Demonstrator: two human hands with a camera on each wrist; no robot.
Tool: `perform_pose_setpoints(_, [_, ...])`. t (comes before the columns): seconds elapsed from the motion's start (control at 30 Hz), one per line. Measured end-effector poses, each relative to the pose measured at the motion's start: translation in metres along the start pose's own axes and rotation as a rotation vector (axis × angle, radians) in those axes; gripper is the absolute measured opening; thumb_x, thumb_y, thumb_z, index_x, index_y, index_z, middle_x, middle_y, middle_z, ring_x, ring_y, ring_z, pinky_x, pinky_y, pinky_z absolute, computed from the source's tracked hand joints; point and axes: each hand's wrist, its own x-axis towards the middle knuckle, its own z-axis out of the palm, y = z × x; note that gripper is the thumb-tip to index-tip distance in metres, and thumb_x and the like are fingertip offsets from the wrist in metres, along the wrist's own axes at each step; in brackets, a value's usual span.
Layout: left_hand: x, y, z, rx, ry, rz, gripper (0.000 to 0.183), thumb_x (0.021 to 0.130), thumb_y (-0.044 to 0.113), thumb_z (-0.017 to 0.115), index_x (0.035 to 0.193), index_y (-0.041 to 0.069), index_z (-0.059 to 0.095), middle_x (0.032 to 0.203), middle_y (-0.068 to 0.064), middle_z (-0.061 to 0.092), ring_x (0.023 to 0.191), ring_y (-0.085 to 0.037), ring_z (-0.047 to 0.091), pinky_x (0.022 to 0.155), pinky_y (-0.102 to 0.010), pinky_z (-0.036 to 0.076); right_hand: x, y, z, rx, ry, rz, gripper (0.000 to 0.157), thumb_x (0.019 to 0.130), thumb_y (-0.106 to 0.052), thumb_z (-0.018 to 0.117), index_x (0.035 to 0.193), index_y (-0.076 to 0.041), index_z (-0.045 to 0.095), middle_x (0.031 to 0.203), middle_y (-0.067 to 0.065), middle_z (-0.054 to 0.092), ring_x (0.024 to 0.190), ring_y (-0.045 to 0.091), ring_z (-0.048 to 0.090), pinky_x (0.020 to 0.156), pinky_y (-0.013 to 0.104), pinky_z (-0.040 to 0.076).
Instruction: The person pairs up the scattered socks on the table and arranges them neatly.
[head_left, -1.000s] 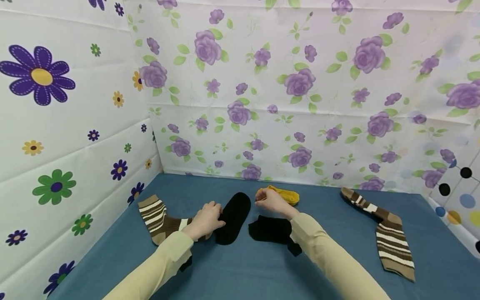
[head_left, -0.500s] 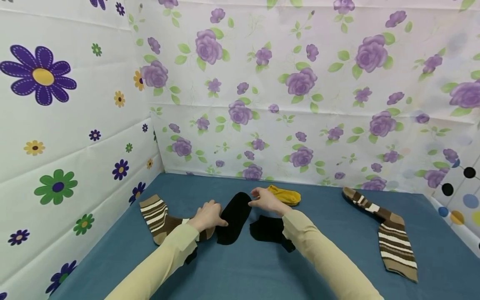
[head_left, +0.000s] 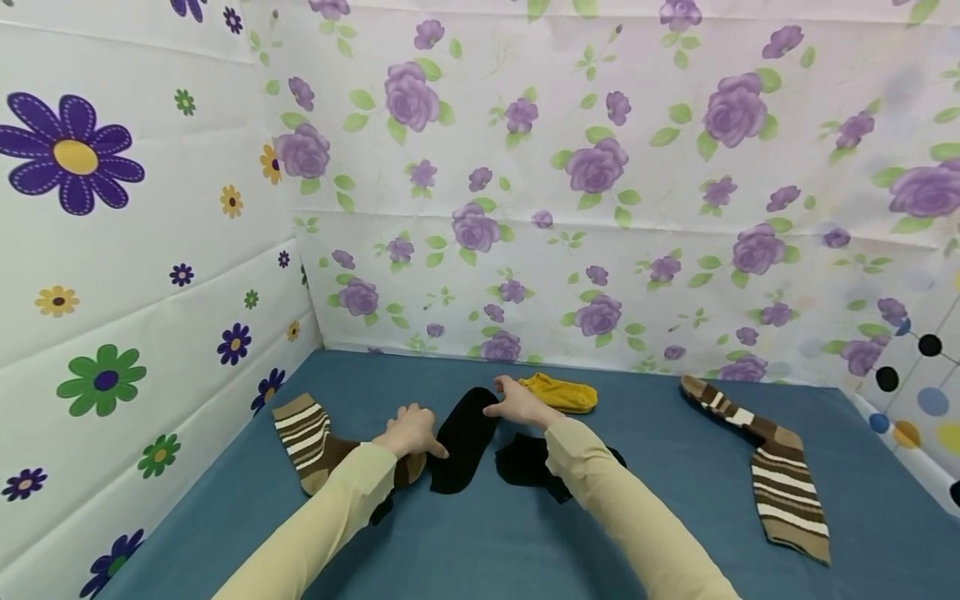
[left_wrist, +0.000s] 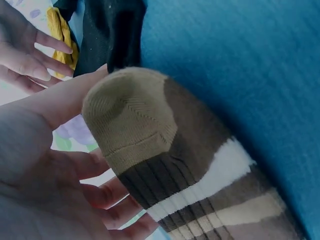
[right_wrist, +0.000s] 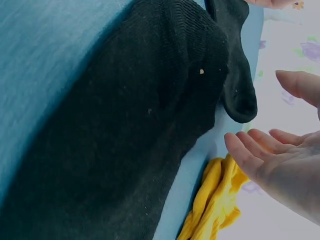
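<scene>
Between the two hands a black sock lies slantwise on the table. My left hand is at its left side, thumb near or touching it, fingers loosely spread; contact is unclear. A brown, white and tan striped sock lies under the left wrist, its tan toe in front of the palm. At the black sock's far right edge is my right hand, thumb and fingers apart and nothing between them in the right wrist view. A second black sock lies below the right wrist, partly hidden by the sleeve.
A bunched yellow sock lies just behind the right hand. Another striped sock is stretched out at the right of the blue table. Some black fabric shows under the left sleeve. Flowered sheets wall the back and sides.
The right hand has moved left, from in front of the yellow sock to the black sock's far end. My left hand stays almost where it was, beside that black sock.
</scene>
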Motion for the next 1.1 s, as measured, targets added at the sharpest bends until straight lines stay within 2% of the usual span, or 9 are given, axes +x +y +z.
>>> perform_pose_setpoints(0.17, [0.002,-0.002,-0.001,-0.039,-0.038,-0.027,0.033,0.072,0.031,0.077,0.080,0.007,0.056,0.099,-0.017,0.050,0.093,-0.038,0.043,0.079,-0.052,0.035,0.003,0.003,0.007,0.034,0.018,-0.005,0.065,0.089,-0.013,0.059,0.138,0.005,0.022,0.131,0.026,0.034,0.116,0.037,0.039,0.089,0.046,0.035])
perform_pose_setpoints(0.37, [0.003,-0.001,-0.002,-0.046,-0.055,-0.042,0.033,0.072,0.030,0.077,0.076,0.007,0.054,0.089,-0.013,0.050,0.093,-0.039,0.043,0.081,-0.054,0.031,0.008,0.002,0.017,0.052,0.025,0.004,0.064,0.089,-0.012,0.059,0.138,0.006,0.022,0.136,0.026,0.029,0.120,0.036,0.034,0.092,0.047,0.033])
perform_pose_setpoints(0.53, [0.004,0.001,-0.002,-0.064,-0.064,-0.034,0.030,0.074,0.024,0.076,0.070,0.008,0.051,0.073,-0.008,0.049,0.078,-0.030,0.049,0.086,-0.057,0.027,0.012,0.002,0.020,0.031,0.051,0.014,0.059,0.089,-0.011,0.058,0.136,0.006,0.027,0.132,0.026,0.035,0.117,0.035,0.039,0.089,0.045,0.036])
perform_pose_setpoints(0.73, [0.004,0.003,0.001,-0.120,-0.035,0.033,0.040,0.075,0.015,0.075,0.053,0.011,0.042,0.053,-0.003,0.046,0.055,-0.019,0.046,0.089,-0.063,0.023,0.012,0.000,0.022,0.011,0.080,0.026,0.053,0.089,-0.010,0.058,0.133,0.006,0.031,0.119,0.024,0.046,0.105,0.033,0.048,0.082,0.043,0.041])
perform_pose_setpoints(0.8, [0.005,0.002,0.002,-0.140,-0.032,0.052,0.042,0.075,0.013,0.075,0.050,0.012,0.041,0.050,-0.001,0.042,0.049,-0.016,0.041,0.084,-0.055,0.032,0.013,0.000,0.023,0.003,0.086,0.038,0.052,0.089,-0.008,0.058,0.132,0.006,0.033,0.113,0.022,0.049,0.100,0.032,0.050,0.079,0.042,0.042])
perform_pose_setpoints(0.87, [0.006,0.001,0.004,-0.157,-0.033,0.072,0.042,0.075,0.011,0.075,0.050,0.012,0.041,0.048,0.000,0.038,0.046,-0.014,0.036,0.070,-0.043,0.040,0.016,0.003,0.024,-0.014,0.087,0.040,0.048,0.088,-0.005,0.058,0.129,0.007,0.036,0.105,0.019,0.052,0.091,0.030,0.053,0.074,0.041,0.044])
perform_pose_setpoints(0.93, [0.006,0.000,0.005,-0.179,-0.039,0.090,0.042,0.075,0.009,0.075,0.050,0.012,0.041,0.047,0.001,0.035,0.043,-0.012,0.031,0.055,-0.032,0.037,0.021,0.007,0.026,-0.047,0.092,0.046,0.043,0.087,-0.002,0.058,0.126,0.006,0.040,0.099,0.017,0.053,0.084,0.027,0.054,0.070,0.039,0.044])
perform_pose_setpoints(1.0, [0.006,0.000,0.005,-0.194,-0.044,0.103,0.043,0.074,0.008,0.075,0.050,0.012,0.040,0.046,0.001,0.032,0.041,-0.011,0.027,0.046,-0.027,0.031,0.032,0.020,0.029,-0.085,0.108,0.000,0.036,0.087,-0.003,0.057,0.120,0.005,0.044,0.093,0.015,0.053,0.078,0.024,0.053,0.065,0.036,0.044])
perform_pose_setpoints(1.1, [0.005,0.001,0.004,-0.194,-0.045,0.123,0.041,0.074,0.005,0.074,0.050,0.011,0.042,0.046,0.000,0.034,0.041,-0.011,0.027,0.044,-0.025,0.029,0.033,0.023,0.030,-0.123,0.145,-0.002,0.027,0.087,-0.001,0.057,0.111,0.005,0.049,0.092,0.015,0.054,0.077,0.023,0.054,0.065,0.035,0.044])
